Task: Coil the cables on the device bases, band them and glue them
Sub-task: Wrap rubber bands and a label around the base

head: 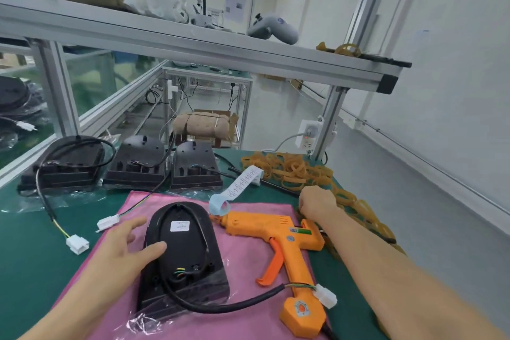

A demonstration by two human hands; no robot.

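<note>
A black device base (183, 254) lies flat on a pink cloth (245, 265) in front of me. Its black cable (220, 303) loops around the base and ends in a white connector (327, 295) beside the orange glue gun (281, 237). My left hand (124, 248) rests on the base's left edge with straight fingers. My right hand (317, 201) reaches with curled fingers into the pile of tan rubber bands (289, 165) at the right; what it pinches is hidden.
Three more black bases (135, 165) with loose cables stand at the back of the green mat. White connectors (78, 244) lie left of the cloth. A paper label strip (242, 182) curls behind the gun. An aluminium shelf frame (193, 41) crosses overhead.
</note>
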